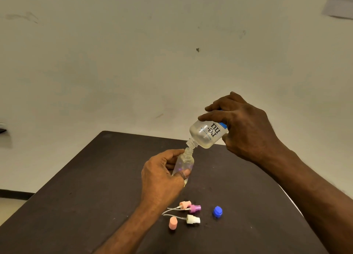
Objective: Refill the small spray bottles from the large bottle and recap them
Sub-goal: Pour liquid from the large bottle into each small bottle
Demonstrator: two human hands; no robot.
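A: The large bottle (208, 134) is tipped steeply, neck down, so that its open mouth is brought right against the mouth of the small spray bottle (184, 163). That tilt is judged to be what lets the clear liquid run from one into the other.

B: And the small spray bottle is leaned back toward it, above the dark table (86, 187), not stood on it. It is gripped by the left hand (162, 177): the fingers are curled round its far side and the thumb is pressed across the near side.

A: The large bottle is clasped near its base by the right hand (246, 127), knuckles up, wrist cocked, fingers spread over the top and the thumb tucked below. Nothing is held loosely.

B: Whether liquid is actually flowing cannot be told; the stream, if any, is lost against the clear plastic.

A: The caps are kept close, near the left forearm: a peach spray head (185, 205) and a purple spray head (194, 208) touching, a white spray head (193, 219) just below, a peach overcap (173, 222) beside it.

B: And the blue cap (217, 211) is set apart to the right, likely the large bottle's own. Recapping is not yet begun.
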